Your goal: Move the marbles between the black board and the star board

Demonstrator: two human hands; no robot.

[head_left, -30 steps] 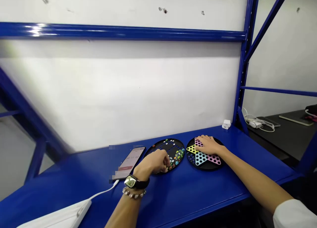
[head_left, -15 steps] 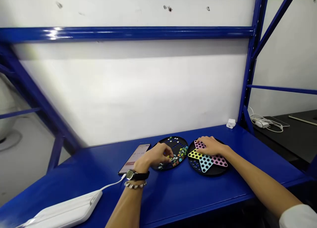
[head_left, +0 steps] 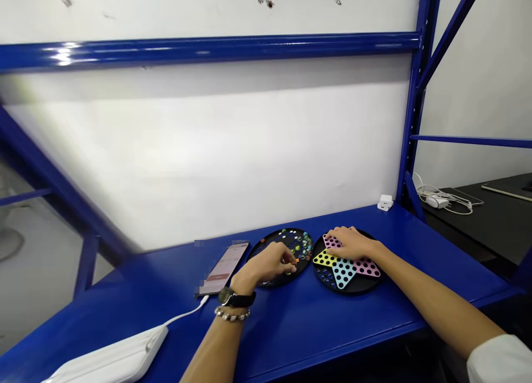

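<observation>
My left hand [head_left: 272, 263] is over a round black tray [head_left: 258, 249] of small glass marbles [head_left: 306, 245]. Its thumb and fingers are curled together in a pinch; what is between them is too small to make out. An orange spot shows beside the fingertips. My right hand [head_left: 349, 243] lies with fingers outstretched on a star-shaped game board [head_left: 344, 272], which has pink, yellow and light blue points with black holes. That board sits on a second round black tray [head_left: 366, 285]. The hand covers part of the star.
Left of the trays lies a phone [head_left: 224, 269], cabled to a white power bank [head_left: 112, 355]. A white charger [head_left: 384, 202] stands at the table's back right. Blue frame posts [head_left: 409, 122] and a crossbar [head_left: 208, 47] rise around the blue tabletop [head_left: 291, 327].
My left hand has shifted slightly right and down over the tray, and the marbles now lie more toward its right rim. My right hand stays on the star board. The view has shifted slightly.
</observation>
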